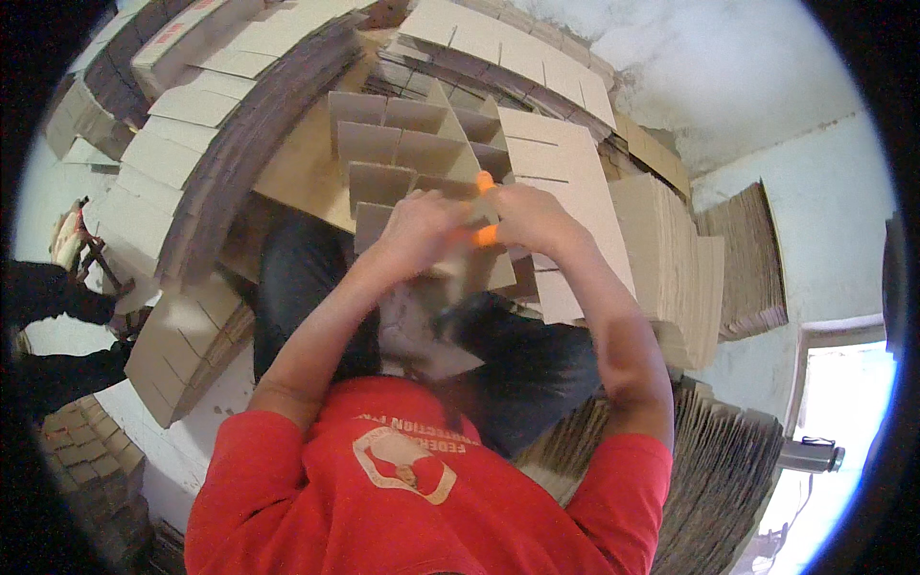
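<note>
A cardboard divider grid [402, 144] of crossed upright strips stands in front of me. My right hand [527, 217] is at its near right part, with orange coverings on two fingertips. These fingers are closed on a cardboard divider strip. Close beside it, my left hand [424, 226] is over the near edge of the grid, its fingers bent and smeared by motion. Whether it grips a strip is hidden. A flat slotted cardboard sheet [575, 211] lies to the right of the grid, partly under my right forearm.
Long rows of stacked slotted cardboard [182, 144] curve along the left, and another stack [508, 57] lies at the far side. Cardboard bundles [738, 259] lean against the right wall. A person's dark-clothed limbs [57, 297] show at the left edge. More cardboard [709, 470] stands at my lower right.
</note>
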Demonstrator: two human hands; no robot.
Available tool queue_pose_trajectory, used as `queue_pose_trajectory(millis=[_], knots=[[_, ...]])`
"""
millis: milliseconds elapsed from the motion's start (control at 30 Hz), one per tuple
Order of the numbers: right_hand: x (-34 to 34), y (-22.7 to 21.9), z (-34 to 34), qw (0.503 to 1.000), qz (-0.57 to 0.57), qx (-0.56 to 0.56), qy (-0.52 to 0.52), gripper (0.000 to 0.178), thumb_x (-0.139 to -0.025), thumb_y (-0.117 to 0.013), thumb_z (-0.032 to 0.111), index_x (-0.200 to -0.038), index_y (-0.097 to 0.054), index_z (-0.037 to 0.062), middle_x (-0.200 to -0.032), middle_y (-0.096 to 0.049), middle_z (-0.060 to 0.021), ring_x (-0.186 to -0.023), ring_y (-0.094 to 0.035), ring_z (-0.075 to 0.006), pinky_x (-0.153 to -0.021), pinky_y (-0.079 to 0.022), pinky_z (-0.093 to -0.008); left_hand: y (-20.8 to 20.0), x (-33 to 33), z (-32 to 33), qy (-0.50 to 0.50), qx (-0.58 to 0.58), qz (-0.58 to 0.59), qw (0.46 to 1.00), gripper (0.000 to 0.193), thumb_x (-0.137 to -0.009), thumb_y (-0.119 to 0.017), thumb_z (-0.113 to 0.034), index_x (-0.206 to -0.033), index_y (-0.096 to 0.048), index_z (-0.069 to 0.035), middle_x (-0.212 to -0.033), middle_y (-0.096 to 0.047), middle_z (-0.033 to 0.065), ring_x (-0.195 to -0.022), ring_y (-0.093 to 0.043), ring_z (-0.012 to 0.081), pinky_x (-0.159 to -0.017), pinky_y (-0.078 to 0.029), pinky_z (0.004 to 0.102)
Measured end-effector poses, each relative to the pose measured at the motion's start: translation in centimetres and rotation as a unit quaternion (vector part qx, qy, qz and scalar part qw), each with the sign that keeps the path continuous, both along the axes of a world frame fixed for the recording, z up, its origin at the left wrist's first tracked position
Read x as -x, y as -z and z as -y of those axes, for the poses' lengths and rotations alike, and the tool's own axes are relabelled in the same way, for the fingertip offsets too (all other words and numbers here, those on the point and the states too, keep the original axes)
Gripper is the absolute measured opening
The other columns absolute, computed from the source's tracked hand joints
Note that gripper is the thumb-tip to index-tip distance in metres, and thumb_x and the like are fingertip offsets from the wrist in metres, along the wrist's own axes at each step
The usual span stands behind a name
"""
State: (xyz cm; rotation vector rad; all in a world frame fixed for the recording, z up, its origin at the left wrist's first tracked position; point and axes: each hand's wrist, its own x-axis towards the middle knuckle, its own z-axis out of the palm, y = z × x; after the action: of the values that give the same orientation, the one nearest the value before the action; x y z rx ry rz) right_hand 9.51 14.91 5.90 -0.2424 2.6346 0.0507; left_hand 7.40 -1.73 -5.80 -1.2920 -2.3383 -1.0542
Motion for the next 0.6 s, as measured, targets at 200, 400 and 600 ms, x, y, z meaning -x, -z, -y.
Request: queue_pose_trajectory(millis=[200, 400, 600], knots=[[-4.1, 2.2, -9.7, 0.838, -0.484, 0.148, 0.205, 0.052, -0.085, -0.072, 0.018, -0.13, -0.055, -0.0002, -0.13, -0.056, -0.0218, -0.121, -0.054, -0.0317, -0.102, -0.043, -0.0394, -1.4, -0.8, 4.4, -0.025, -0.072, -0.123, 0.99, 0.068, -0.074, -0.076, -0.027, -0.133, -0.051, -0.005, -0.115, -0.06, 0.0144, -0.109, -0.056, 0.0319, -0.089, -0.046, 0.0454], [-10.6, 4.1, -19.4, 0.856, -0.408, 0.225, 0.226, 0.072, -0.08, -0.072, 0.012, -0.144, -0.038, 0.0002, -0.14, -0.049, -0.0213, -0.128, -0.047, -0.0291, -0.105, -0.039, -0.0399, 1.0, -2.7, 13.0, -0.173, -0.095, -0.112, 0.974, 0.073, -0.073, -0.078, -0.034, -0.132, -0.05, -0.001, -0.129, -0.054, 0.0179, -0.12, -0.05, 0.0341, -0.101, -0.04, 0.0483], [-12.7, 10.2, -26.4, 0.79, -0.245, 0.35, 0.439, 0.061, -0.075, -0.075, 0.014, -0.129, -0.053, -0.0044, -0.125, -0.058, -0.0224, -0.113, -0.056, -0.0341, -0.098, -0.043, -0.041, 8.2, -5.9, 18.1, -0.254, -0.006, -0.063, 0.965, 0.083, -0.075, -0.077, -0.041, -0.14, -0.044, -0.001, -0.136, -0.047, 0.0214, -0.125, -0.045, 0.037, -0.104, -0.037, 0.0493]])
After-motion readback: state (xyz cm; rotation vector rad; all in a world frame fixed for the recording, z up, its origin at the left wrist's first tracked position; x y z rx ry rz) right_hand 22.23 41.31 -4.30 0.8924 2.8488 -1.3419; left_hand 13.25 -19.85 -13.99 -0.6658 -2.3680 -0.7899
